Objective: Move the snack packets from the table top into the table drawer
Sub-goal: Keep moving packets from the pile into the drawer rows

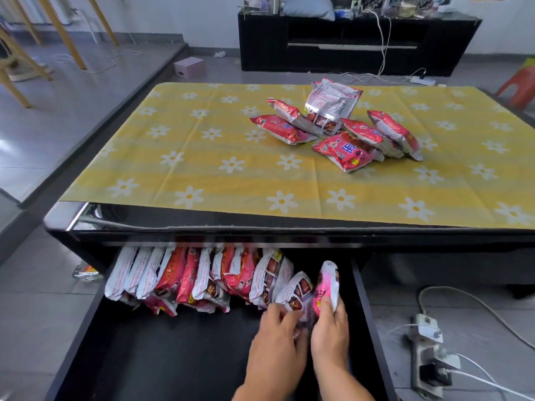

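Several red and silver snack packets lie in a loose heap on the yellow flowered table top, right of centre. Below the table edge the black drawer stands pulled out. A row of packets leans upright along its back. At the right end of that row, my left hand grips a silver and red packet. My right hand holds a pink packet upright beside it. The two hands touch each other.
A power strip with white cables lies on the floor right of the drawer. A black TV cabinet stands behind the table. A red plastic stool is at far right, wooden chair legs at far left.
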`<state>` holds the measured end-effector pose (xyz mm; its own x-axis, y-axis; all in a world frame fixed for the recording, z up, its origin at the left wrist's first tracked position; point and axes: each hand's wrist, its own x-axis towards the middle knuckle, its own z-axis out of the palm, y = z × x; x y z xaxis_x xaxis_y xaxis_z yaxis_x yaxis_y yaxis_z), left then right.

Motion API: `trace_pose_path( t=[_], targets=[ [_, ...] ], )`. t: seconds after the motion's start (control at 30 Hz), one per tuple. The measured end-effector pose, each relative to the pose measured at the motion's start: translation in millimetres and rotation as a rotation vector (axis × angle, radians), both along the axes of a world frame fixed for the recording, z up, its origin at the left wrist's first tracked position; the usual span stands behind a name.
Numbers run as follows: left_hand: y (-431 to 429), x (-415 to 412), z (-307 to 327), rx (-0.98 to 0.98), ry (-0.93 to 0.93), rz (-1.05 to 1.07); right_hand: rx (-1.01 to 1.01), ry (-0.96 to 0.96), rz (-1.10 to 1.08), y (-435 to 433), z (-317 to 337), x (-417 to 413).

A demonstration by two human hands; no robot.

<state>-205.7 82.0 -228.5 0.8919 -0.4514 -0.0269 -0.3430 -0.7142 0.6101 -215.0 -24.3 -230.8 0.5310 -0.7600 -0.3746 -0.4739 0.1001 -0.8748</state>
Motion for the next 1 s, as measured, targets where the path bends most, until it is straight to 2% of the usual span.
trace_pose_path(
  t=[0.1,0.27,0.4,0.57,0.73,0.83,0.9,1.0],
  targets=[
    [3,17,10,-0.125,-0.157,0.056,-0.012,0.012,0.060,-5,-2,-4],
    [-2,56,16,0.196,0.092,0.075,-0.052,0.001,0.149,-3,-1,-19],
    [-13,67,19,0.307,0.194,0.002,-0.163,0.055,0.206,1,-3,-40],
    [-12,63,14,0.184,0.119,0.016,-0.320,0.150,0.262,5,3,-48],
    [-1,51,8,-0.142,0.131,0.236,-0.371,0.102,0.453,-5,9,-30],
    [2,45,7,-0.270,0.160,0.389,-0.443,0.043,0.542,-16,3,-12],
    [-2,40,6,-0.278,0.187,0.334,-0.498,0.035,0.579,-30,-1,0],
    [-3,30,4,-0.203,0.215,0.210,-0.536,0.130,0.634,-49,-9,9]
  ],
)
